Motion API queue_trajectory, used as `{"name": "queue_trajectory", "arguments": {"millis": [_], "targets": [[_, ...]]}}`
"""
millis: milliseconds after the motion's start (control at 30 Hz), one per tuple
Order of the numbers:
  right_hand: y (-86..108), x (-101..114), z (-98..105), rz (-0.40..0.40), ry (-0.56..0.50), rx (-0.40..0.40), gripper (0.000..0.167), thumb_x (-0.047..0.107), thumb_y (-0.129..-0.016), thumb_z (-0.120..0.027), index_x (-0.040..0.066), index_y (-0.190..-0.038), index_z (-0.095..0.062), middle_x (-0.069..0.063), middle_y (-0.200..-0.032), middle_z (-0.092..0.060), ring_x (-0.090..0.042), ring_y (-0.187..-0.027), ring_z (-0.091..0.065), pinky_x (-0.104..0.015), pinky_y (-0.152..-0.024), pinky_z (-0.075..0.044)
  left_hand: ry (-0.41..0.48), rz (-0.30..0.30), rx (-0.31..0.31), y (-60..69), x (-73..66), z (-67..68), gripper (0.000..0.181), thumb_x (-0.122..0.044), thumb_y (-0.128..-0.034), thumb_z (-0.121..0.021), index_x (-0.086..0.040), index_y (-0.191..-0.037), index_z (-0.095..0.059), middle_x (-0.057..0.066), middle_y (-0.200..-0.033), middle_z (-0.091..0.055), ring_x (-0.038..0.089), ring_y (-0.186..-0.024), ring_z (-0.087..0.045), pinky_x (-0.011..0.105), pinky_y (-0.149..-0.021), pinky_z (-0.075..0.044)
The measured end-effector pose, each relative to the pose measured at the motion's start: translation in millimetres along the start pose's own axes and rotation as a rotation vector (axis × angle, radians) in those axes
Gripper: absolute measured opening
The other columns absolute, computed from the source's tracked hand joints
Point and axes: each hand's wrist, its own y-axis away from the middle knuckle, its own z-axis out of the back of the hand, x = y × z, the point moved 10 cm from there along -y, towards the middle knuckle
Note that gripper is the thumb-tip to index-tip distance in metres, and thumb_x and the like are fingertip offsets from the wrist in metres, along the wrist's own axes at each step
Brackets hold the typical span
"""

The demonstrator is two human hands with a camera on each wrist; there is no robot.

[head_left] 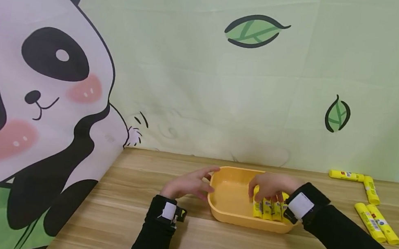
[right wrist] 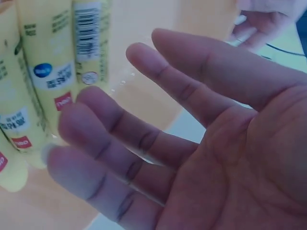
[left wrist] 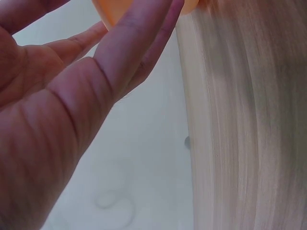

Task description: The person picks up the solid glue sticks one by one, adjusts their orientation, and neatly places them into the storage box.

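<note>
An orange tray stands on the wooden table, with several yellow glue sticks side by side in its right part. At the tray's left end is my left hand, fingers spread and touching the rim; the left wrist view shows this hand beside the orange tray edge. Over the sticks hangs my right hand. In the right wrist view, that hand has loosely bent, parted fingers, their tips next to the yellow sticks, with nothing gripped.
Two yellow sticks lie side by side at the table's right. Behind them lie one stick along the back edge and another at an angle. A cloth printed with a panda and leaves hangs behind the table.
</note>
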Motion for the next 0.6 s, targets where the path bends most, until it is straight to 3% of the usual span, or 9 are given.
{"name": "queue_trajectory", "arguments": {"millis": [233, 433, 600], "targets": [[11.4, -2, 9, 0.111, -0.044, -0.037, 0.022, 0.017, -0.099, -0.069, 0.012, -0.121, -0.071, -0.005, -0.087, -0.058, -0.017, -0.065, -0.054, -0.021, -0.053, -0.048, -0.002, 0.008, 0.002, -0.2, 0.2, 0.5, 0.073, -0.003, -0.097, -0.066, -0.016, -0.162, -0.035, 0.025, -0.15, -0.036, 0.036, -0.112, -0.065, 0.042, -0.09, -0.063], [24.0, -7, 18, 0.198, -0.117, -0.126, 0.028, 0.017, -0.1, -0.069, 0.007, -0.126, -0.068, -0.007, -0.101, -0.062, -0.025, -0.084, -0.059, -0.035, -0.07, -0.056, -0.008, 0.009, 0.005, 0.1, 0.5, 0.1, 0.073, -0.004, -0.0975, -0.066, -0.017, -0.162, -0.034, 0.024, -0.151, -0.036, 0.034, -0.112, -0.065, 0.042, -0.09, -0.063], [30.5, -10, 23, 0.245, -0.165, -0.191, 0.027, 0.016, -0.1, -0.067, 0.006, -0.125, -0.068, -0.008, -0.104, -0.064, -0.026, -0.088, -0.059, -0.038, -0.074, -0.056, -0.002, 0.009, 0.001, 0.2, 1.6, 0.5, 0.074, -0.004, -0.097, -0.066, -0.016, -0.162, -0.034, 0.025, -0.151, -0.036, 0.036, -0.113, -0.064, 0.042, -0.09, -0.063]]}}
